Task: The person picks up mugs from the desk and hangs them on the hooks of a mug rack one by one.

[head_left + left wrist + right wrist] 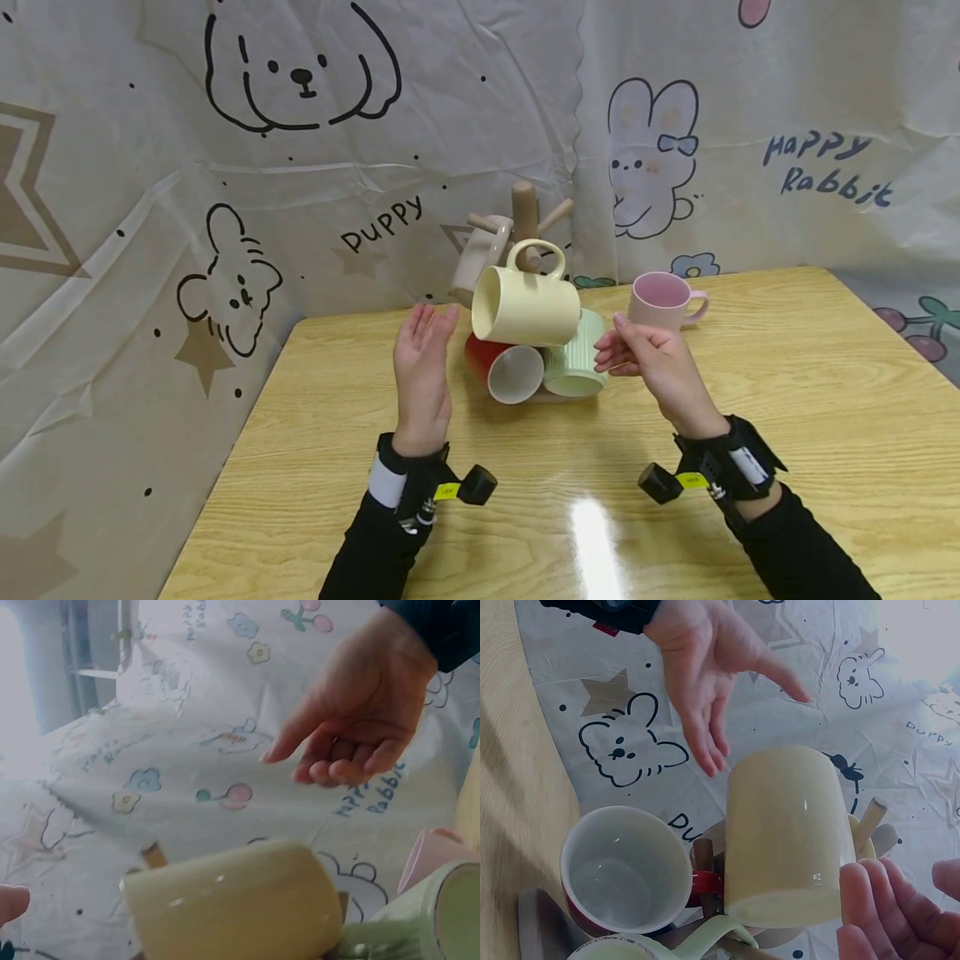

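A pale yellow mug (527, 307) hangs on its side from the wooden mug rack (524, 204), its handle up and its mouth to the left. To its left my left hand (422, 379) is held up, fingers straight and holding nothing. My right hand (663, 375) hovers to the right of the yellow mug, fingers loosely bent around nothing. Below hang a red mug (514, 373) with a white inside and a ribbed green mug (576, 360). Fingertips of the right hand (892, 915) show close to the yellow mug's base in the right wrist view.
A pink mug (660, 302) stands upright on the wooden table (300, 467), behind the right hand. Another whitish mug (480, 254) hangs at the rack's back left. A printed cloth (465, 100) covers the wall behind the table.
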A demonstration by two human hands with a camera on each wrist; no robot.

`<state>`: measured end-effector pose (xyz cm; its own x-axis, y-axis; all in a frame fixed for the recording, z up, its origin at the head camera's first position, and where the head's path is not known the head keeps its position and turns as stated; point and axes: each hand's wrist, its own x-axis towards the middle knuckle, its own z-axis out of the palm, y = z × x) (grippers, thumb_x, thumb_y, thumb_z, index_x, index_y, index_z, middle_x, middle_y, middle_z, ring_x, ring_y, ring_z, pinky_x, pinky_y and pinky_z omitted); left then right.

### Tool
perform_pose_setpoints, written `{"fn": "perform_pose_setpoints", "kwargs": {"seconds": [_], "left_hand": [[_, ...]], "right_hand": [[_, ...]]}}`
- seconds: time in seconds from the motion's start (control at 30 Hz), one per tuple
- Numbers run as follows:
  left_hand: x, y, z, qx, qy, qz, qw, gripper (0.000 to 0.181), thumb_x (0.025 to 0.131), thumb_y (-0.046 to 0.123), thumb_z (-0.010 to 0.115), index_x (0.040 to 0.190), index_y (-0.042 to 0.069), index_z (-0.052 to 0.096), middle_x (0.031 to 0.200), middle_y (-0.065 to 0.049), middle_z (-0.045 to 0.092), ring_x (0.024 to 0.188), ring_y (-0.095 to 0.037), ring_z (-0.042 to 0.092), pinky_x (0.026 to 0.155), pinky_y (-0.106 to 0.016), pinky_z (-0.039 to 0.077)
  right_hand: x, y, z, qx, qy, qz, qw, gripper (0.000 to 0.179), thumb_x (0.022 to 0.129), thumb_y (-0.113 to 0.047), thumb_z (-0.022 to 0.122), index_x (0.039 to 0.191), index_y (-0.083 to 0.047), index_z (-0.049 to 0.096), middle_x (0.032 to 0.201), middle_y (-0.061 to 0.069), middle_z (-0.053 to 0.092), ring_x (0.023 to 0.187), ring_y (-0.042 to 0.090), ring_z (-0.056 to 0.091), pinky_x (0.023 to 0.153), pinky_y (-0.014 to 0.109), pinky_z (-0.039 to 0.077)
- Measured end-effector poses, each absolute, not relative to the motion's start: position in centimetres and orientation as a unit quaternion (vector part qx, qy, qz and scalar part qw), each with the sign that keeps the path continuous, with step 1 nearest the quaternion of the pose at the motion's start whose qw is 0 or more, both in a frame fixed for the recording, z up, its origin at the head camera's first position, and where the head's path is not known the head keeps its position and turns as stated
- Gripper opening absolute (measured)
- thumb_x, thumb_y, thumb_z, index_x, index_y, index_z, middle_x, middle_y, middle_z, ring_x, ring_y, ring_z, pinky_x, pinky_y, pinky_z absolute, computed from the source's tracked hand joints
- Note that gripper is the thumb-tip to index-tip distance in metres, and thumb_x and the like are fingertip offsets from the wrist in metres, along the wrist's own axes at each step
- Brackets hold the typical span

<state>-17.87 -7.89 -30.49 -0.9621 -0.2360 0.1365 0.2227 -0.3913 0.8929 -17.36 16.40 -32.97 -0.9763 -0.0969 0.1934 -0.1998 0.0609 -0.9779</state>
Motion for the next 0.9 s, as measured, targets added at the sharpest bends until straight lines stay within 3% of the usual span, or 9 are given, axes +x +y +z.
{"fn": "perform_pose_setpoints", "kwargs": {"seconds": [0.27, 0.37, 0.5, 0.67, 0.9], "left_hand": [[-18.3, -10.2, -30.7, 0.004, -0.545, -0.833, 0.099, 0.065, 0.091, 0.015, 0.054, 0.142, -0.003, 0.019, 0.145, -0.014, 0.028, 0.133, -0.020, 0.033, 0.113, -0.032, 0.024], [-18.6, -11.0, -30.7, -0.010, -0.620, -0.781, 0.080, 0.061, 0.090, 0.016, 0.057, 0.141, 0.001, 0.027, 0.142, -0.011, 0.034, 0.131, -0.020, 0.036, 0.111, -0.034, 0.028], [-18.9, -12.2, -30.6, -0.047, -0.789, -0.609, 0.064, 0.057, 0.087, 0.025, 0.063, 0.135, 0.007, 0.041, 0.137, -0.008, 0.044, 0.129, -0.023, 0.039, 0.107, -0.041, 0.032], [-19.0, -13.0, -30.9, -0.085, -0.932, -0.347, 0.062, 0.057, 0.084, 0.036, 0.064, 0.127, 0.001, 0.051, 0.126, -0.017, 0.055, 0.119, -0.033, 0.049, 0.098, -0.047, 0.040], [-19.0, -13.6, -31.7, -0.072, -0.983, -0.172, -0.004, 0.056, 0.086, 0.038, 0.061, 0.121, -0.006, 0.054, 0.114, -0.022, 0.062, 0.103, -0.036, 0.059, 0.084, -0.045, 0.049]], "right_hand": [[-17.6, 16.4, -33.1, 0.092, -0.732, 0.674, 0.030, 0.036, 0.097, -0.036, 0.043, 0.081, -0.012, 0.064, 0.073, -0.009, 0.066, 0.070, 0.007, 0.065, 0.066, 0.023, 0.054], [-17.8, 16.4, -33.2, 0.088, -0.730, 0.677, 0.031, 0.035, 0.097, -0.037, 0.043, 0.080, -0.014, 0.064, 0.073, -0.009, 0.066, 0.070, 0.006, 0.065, 0.067, 0.023, 0.054], [-18.0, 16.4, -33.3, 0.091, -0.723, 0.684, 0.040, 0.033, 0.097, -0.034, 0.044, 0.079, -0.016, 0.065, 0.073, -0.009, 0.066, 0.069, 0.005, 0.064, 0.065, 0.021, 0.054], [-18.3, 16.3, -33.7, 0.101, -0.724, 0.680, 0.049, 0.029, 0.096, -0.030, 0.048, 0.078, -0.016, 0.066, 0.072, -0.009, 0.067, 0.068, 0.005, 0.064, 0.064, 0.022, 0.054], [-18.9, 16.2, -34.3, 0.093, -0.757, 0.642, 0.077, 0.037, 0.094, -0.029, 0.052, 0.093, 0.006, 0.064, 0.075, -0.011, 0.066, 0.071, 0.003, 0.065, 0.066, 0.021, 0.054]]}}
